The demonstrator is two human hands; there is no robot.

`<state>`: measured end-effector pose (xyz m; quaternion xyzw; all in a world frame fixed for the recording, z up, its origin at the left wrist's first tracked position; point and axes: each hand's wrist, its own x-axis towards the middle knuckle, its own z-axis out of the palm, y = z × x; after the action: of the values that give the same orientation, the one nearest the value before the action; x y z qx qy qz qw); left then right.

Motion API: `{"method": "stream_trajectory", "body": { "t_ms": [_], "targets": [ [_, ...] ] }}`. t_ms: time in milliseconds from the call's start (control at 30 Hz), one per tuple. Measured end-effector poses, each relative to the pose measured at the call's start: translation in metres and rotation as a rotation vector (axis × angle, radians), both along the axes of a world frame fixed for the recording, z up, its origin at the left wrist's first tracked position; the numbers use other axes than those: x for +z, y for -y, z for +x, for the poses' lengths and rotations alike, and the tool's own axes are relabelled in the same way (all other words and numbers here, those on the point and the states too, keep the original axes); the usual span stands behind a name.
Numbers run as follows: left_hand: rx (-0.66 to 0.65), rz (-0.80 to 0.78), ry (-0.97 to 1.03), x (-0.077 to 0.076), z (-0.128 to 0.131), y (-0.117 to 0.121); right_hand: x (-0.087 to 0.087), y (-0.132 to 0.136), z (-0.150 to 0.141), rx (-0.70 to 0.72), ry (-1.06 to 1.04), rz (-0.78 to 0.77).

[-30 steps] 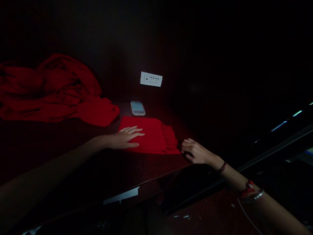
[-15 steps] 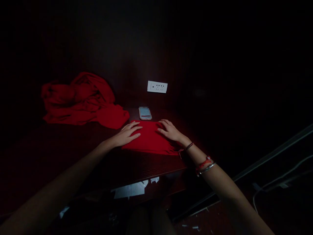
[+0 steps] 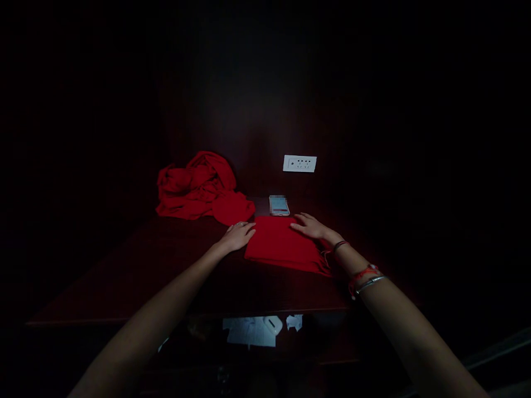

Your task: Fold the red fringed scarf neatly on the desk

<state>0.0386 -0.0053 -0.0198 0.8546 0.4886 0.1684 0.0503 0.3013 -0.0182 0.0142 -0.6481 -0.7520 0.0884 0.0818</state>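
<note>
Left of centre in the frame, a rumpled red cloth (image 3: 199, 190) is heaped in soft, loose folds on the dark desk (image 3: 124, 293), probably set aside so that the space nearer the middle can be used. Just below its right end, the left hand (image 3: 238, 237) is laid palm down, fingers loosely spread, at the left edge of a folded red scarf (image 3: 274, 240); whether any cloth is pinched there cannot be told. The scarf is placed at the frame's centre, its smooth, flat rectangle finished at the right by stringy fringe. Just behind it a slim, glossy phone (image 3: 279, 205) is laid, seemingly out of the way, below a white plastic wall socket (image 3: 299, 163). By the right hand (image 3: 311, 226), opened wide with nothing grasped, the scarf's upper right part is covered, apparently so that the fabric is steadied from both sides.
</note>
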Motion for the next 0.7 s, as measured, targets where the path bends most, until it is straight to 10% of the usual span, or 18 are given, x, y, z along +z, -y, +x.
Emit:
{"method": "stream_trajectory", "body": {
  "t_ms": [200,467,700],
  "targets": [
    [0.052,0.004,0.047,0.002,0.001,-0.005,0.004,-0.019,-0.009,-0.041,0.021,-0.115],
    [0.296,-0.028,0.127,0.017,-0.019,-0.010,-0.025,-0.025,-0.049,0.227,-0.117,0.188],
    [0.299,-0.033,0.234,0.022,-0.041,-0.018,0.001,-0.026,-0.042,0.257,-0.241,0.145]
  ]
}}
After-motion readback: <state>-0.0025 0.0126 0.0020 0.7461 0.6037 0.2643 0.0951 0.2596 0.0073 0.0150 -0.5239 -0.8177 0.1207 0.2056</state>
